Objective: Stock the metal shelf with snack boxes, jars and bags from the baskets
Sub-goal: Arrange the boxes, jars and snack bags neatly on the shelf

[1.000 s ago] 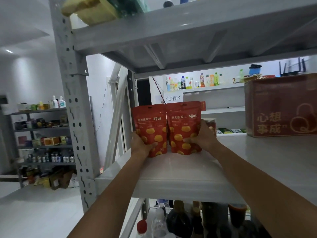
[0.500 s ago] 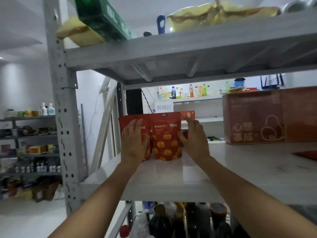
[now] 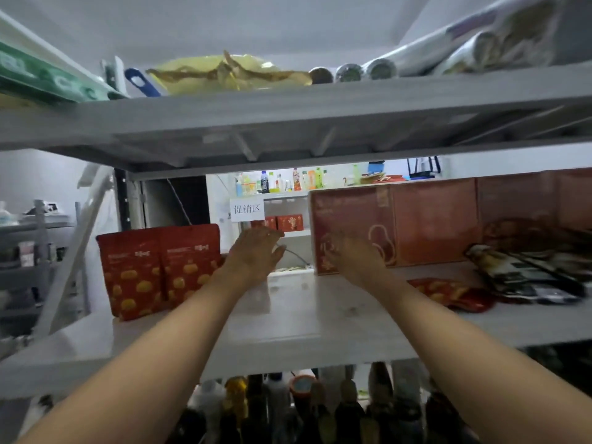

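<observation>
**Step in hand:** standing bags on the middle board [image 3: 304,318] of the metal shelf. I judge this pair finished.

**Stock, far left of the board:** left red bag [image 3: 131,274] and right red bag [image 3: 190,264]. Both are upright, touching side by side, fronts toward me, with neither hand on them.

**My left hand [image 3: 253,254]:** fingers straight and spread, holding nothing, raised just right of the right red bag. I cannot tell whether my wrist brushes it.

**My right hand [image 3: 355,254]:** fingers also stretched out and empty, in front of the red carton [image 3: 432,219]. Blur hides whether the tips touch it.

**Further right:** one flat red bag [image 3: 448,294] lying down, with dark packets [image 3: 525,277] in a loose heap beyond it.

**Next move, as I judge it:** draw both hands out and go down to the baskets for more stock. The bare stretch between the right red bag and the carton is the likely place for it. These pouches are soft, so each needs setting squarely on its base or it may topple.

**Not made out:**
- The baskets are out of view.
- The print on the bags is smeared.
- The bottles [image 3: 288,408] on the lower tier are dim and cut off at the bottom edge.
- On the top tier only a yellow bag [image 3: 230,75] and some rolls [image 3: 448,52] show, seen from below.
- The right end of the shelf is cut off.
</observation>
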